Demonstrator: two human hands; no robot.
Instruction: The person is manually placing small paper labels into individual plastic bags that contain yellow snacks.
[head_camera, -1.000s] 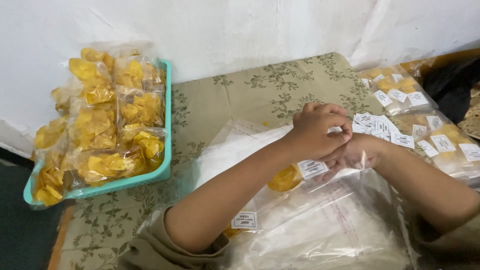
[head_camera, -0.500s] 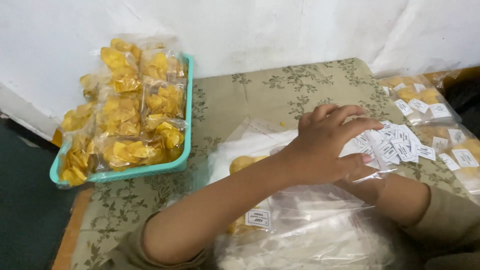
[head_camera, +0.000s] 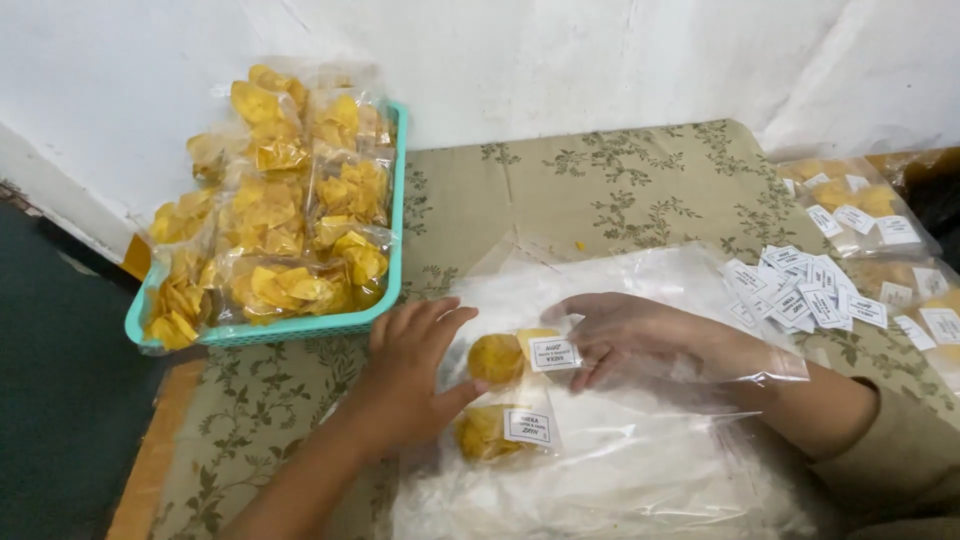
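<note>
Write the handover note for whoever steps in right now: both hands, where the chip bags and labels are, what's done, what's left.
Left hand: open, flat on the edge of the big clear plastic bag, beside a labelled chip packet.
Right hand: open, inside the big clear bag, fingers at a second labelled packet.
Loose paper labels: piled on the patterned cloth, right of the hands.
Done: two labelled packets in or at the big bag; more labelled packets lie far right.
Left: the teal tray holds many chip packets with no label visible.

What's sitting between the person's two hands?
In the head view, a small labelled packet of yellow chips lies between the left hand and right hand, under clear plastic.
</note>
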